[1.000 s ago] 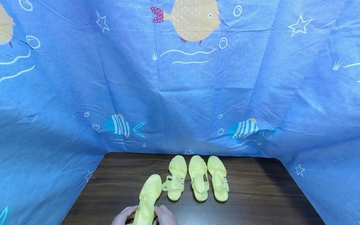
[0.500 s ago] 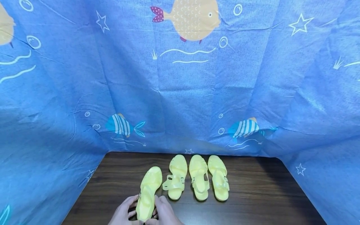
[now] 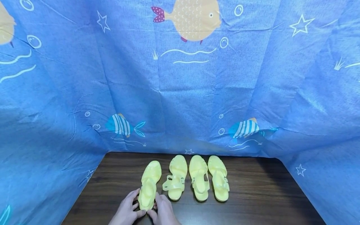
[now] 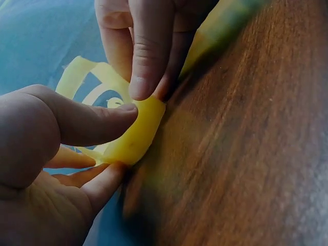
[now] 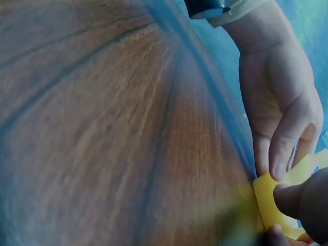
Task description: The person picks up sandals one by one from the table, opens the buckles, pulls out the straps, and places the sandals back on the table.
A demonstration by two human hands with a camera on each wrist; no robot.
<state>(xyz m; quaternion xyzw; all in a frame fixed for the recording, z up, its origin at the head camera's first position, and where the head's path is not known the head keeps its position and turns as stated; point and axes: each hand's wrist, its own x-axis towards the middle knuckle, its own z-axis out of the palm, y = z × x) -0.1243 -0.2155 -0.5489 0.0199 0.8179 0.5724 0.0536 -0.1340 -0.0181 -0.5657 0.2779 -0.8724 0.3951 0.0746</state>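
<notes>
A pale yellow jelly sandal (image 3: 147,195) lies toe-away at the left of the row, leaning slightly right. My left hand (image 3: 127,207) holds its heel end from the left, and my right hand (image 3: 164,210) holds it from the right. Both thumbs press the back of the heel, close together. In the left wrist view, the yellow heel (image 4: 141,130) sits between thumb and fingers just at the wood surface. The right wrist view catches the same heel (image 5: 266,200) at its lower right corner. Fingers under the sandal's sides are partly hidden.
Three matching sandals stand in a row to the right: one with its strap unfastened (image 3: 175,189), a middle one (image 3: 199,179) and a rightmost one (image 3: 218,178). A dark wooden table (image 3: 261,193) carries them. Blue fish-print cloth (image 3: 188,103) rises behind and at both sides.
Both hands have slid the held sandal away from me, so its toe now lies nearly level with the row. The other three sandals have stayed put.
</notes>
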